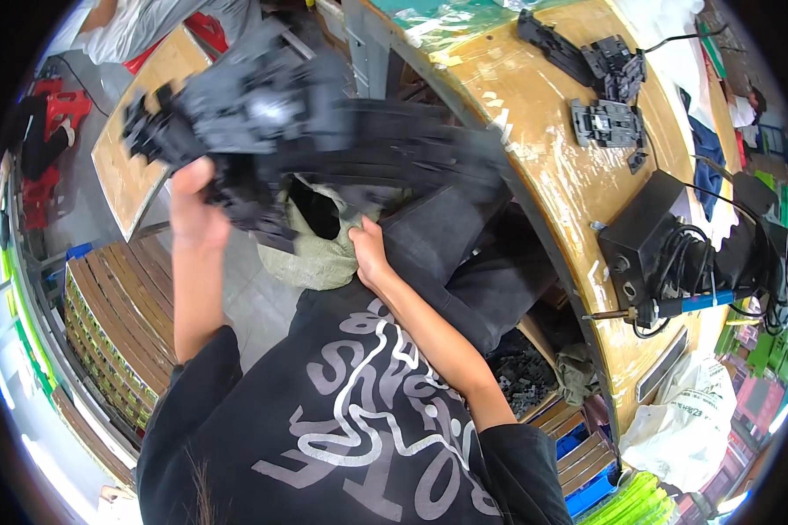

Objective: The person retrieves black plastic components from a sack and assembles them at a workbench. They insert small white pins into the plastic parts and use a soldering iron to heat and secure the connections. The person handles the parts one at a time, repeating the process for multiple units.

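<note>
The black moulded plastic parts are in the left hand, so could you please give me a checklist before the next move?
1. Left hand gripping the black moulded plastic parts: ok.
2. Number of parts: cannot tell; they are blurred.
3. Right hand holding the soft olive-green sack: ok.
4. Parts clear of the yellow-brown wooden table: cannot tell; they overlap its edge in this view.
5. Blue-handled, metal-tipped tool away from both hands: ok.

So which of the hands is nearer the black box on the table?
Right hand: it is at the sack, left of the black box; the left hand is farther left.
</note>
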